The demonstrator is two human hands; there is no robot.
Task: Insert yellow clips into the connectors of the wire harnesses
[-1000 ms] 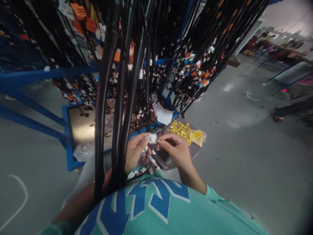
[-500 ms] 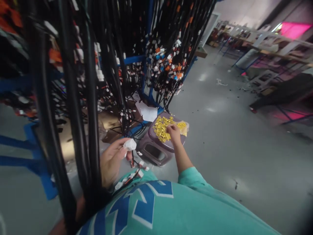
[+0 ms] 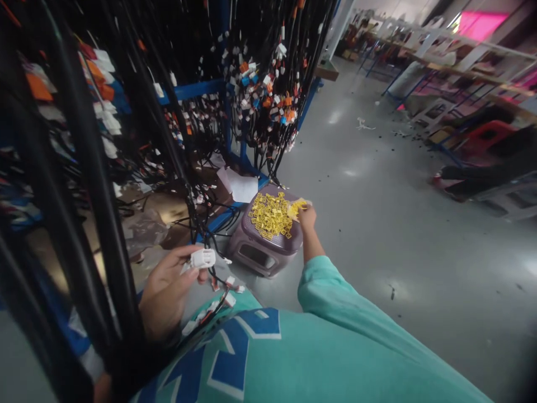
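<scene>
In my left hand a white plastic connector is pinched between thumb and fingers, its open face turned to the right. Black wire runs with it, and a branch of small white connectors hangs just below, against my shirt. My right hand is closed on a clear plastic bag with yellow pieces in it, at the right edge of a purple-grey plastic stool. Many small yellow clips lie in a loose pile on the stool top, left of that hand.
Thick black cable bundles hang close at my left, in front of the blue rack. More harnesses with white and orange connectors hang behind the stool. White paper lies by the rack's foot. Workbenches stand far right.
My right hand has gone from the yellow pile to the bag on its right and closed on it. The left hand still holds the connector, turned slightly. The whole view has shifted.
</scene>
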